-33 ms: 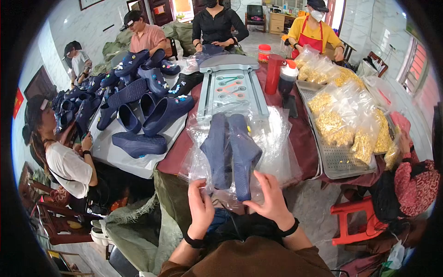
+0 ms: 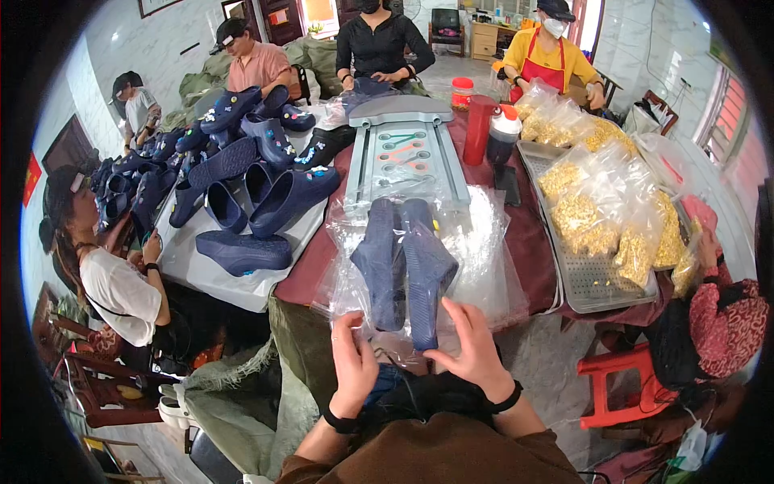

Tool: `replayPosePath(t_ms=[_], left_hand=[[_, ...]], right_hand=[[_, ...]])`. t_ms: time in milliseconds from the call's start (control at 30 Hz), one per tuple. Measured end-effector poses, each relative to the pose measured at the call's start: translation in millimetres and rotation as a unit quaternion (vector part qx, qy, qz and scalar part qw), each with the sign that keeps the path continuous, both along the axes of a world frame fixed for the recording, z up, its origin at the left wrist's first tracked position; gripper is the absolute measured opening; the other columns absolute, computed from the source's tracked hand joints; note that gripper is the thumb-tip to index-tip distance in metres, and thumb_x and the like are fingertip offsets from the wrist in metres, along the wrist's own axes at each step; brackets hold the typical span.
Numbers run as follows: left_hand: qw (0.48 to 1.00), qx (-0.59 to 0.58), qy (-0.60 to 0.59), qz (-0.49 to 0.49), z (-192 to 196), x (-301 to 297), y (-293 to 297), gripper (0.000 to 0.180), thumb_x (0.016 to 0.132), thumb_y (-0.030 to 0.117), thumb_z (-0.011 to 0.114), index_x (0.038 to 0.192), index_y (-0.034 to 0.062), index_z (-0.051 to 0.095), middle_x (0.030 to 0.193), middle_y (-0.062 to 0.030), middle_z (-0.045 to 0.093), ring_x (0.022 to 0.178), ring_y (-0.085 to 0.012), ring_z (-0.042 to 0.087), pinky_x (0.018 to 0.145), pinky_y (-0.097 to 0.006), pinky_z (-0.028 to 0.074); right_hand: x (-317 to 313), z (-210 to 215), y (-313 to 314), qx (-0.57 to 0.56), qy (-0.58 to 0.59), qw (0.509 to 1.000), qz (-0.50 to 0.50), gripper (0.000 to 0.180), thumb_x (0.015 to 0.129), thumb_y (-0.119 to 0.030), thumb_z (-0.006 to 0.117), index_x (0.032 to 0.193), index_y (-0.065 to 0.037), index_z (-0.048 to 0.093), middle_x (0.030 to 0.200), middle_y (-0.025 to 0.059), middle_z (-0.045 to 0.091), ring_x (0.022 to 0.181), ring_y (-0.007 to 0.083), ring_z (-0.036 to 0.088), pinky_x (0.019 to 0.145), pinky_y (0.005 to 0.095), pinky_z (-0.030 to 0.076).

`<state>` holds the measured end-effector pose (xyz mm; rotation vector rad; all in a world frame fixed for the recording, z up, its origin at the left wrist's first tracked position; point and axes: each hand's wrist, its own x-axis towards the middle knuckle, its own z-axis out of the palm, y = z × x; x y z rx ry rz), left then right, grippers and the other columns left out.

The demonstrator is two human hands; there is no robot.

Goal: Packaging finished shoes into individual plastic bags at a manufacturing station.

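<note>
A pair of navy clogs (image 2: pixel 425 274) lies soles up, side by side, inside a clear plastic bag (image 2: pixel 488 278) at the table's near edge. My left hand (image 2: pixel 353 365) is at the bag's near left corner, fingers raised and thumb apart from them. My right hand (image 2: pixel 474 352) is beside the heel of the right clog, thumb and forefinger spread wide, the thumb close against the heel. Both hands look open; whether a fingertip catches the thin film, I cannot tell. Beyond the bag stands a grey frame (image 2: pixel 363 161) with rails.
Loose navy clogs (image 2: pixel 242 252) pile up on the left table. At right, a perforated metal tray (image 2: pixel 576 274) carries bags of yellow pieces (image 2: pixel 580 202). A red cylinder (image 2: pixel 479 133), a dark-filled bottle (image 2: pixel 503 137) and a red stool (image 2: pixel 621 379) stand nearby. Several people work around the tables.
My left hand has shifted very slightly to the right. The clogs and the bag stay almost where they were.
</note>
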<state>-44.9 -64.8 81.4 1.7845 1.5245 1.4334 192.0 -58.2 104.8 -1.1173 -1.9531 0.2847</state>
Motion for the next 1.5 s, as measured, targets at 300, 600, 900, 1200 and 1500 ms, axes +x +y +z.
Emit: replayPosePath(t_ms=[300, 600, 900, 1200, 1500], left_hand=[[0.999, -0.01, 0.01, -0.041, 2.4, 19.8, 3.6, 0.073, 0.076, 0.004, 0.078, 0.14, -0.0028, 0.045, 0.118, -0.0202, 0.056, 0.108, -0.0348, 0.056, 0.096, -0.044, 0.046], [0.996, -0.002, 0.083, -0.016, 2.9, 22.6, 7.6, 0.085, 0.073, 0.012, 0.087, 0.144, -0.0016, 0.043, 0.121, -0.0201, 0.053, 0.108, -0.0342, 0.055, 0.094, -0.045, 0.047], [0.995, -0.073, 0.058, -0.022, -5.1, 18.0, 24.3, 0.08, 0.076, 0.01, 0.084, 0.145, 0.0008, 0.045, 0.114, -0.0199, 0.062, 0.102, -0.0353, 0.062, 0.092, -0.045, 0.05], [0.997, -0.074, 0.002, -0.012, -22.8, 17.9, 30.2, 0.076, 0.077, 0.007, 0.084, 0.144, 0.0042, 0.048, 0.122, -0.0201, 0.062, 0.099, -0.0327, 0.062, 0.089, -0.041, 0.051], [0.995, -0.087, -0.048, 0.022, -19.1, 19.0, 29.1, 0.069, 0.077, 0.005, 0.085, 0.139, 0.0058, 0.054, 0.075, -0.0032, 0.052, 0.063, -0.0145, 0.045, 0.06, -0.03, 0.043]], right_hand=[[-0.9, -36.1, 19.4, -0.192, 0.096, 0.976, -0.032, 0.096, 0.066, -0.033, 0.095, 0.144, -0.002, 0.048, 0.099, 0.0116, 0.058, 0.092, 0.0273, 0.058, 0.079, 0.04, 0.048], [-11.8, -16.7, 22.1, -0.002, 0.04, 0.995, -0.09, 0.078, 0.068, -0.028, 0.095, 0.129, 0.0, 0.056, 0.108, 0.016, 0.061, 0.098, 0.0302, 0.063, 0.083, 0.0388, 0.052], [-2.1, -36.2, 19.6, -0.138, 0.161, 0.977, 0.003, 0.042, 0.076, -0.015, 0.089, 0.109, -0.002, 0.066, 0.078, 0.0045, 0.049, 0.071, 0.0159, 0.049, 0.065, 0.0302, 0.043], [5.4, -27.7, 10.2, -0.116, 0.116, 0.984, -0.067, 0.043, 0.078, -0.02, 0.087, 0.112, -0.005, 0.066, 0.088, 0.0069, 0.057, 0.071, 0.0201, 0.055, 0.064, 0.0324, 0.047], [5.1, -13.4, 11.0, 0.024, -0.016, 0.993, -0.112, 0.041, 0.078, -0.014, 0.08, 0.116, -0.008, 0.064, 0.095, 0.0101, 0.063, 0.085, 0.0289, 0.065, 0.081, 0.0412, 0.052]])
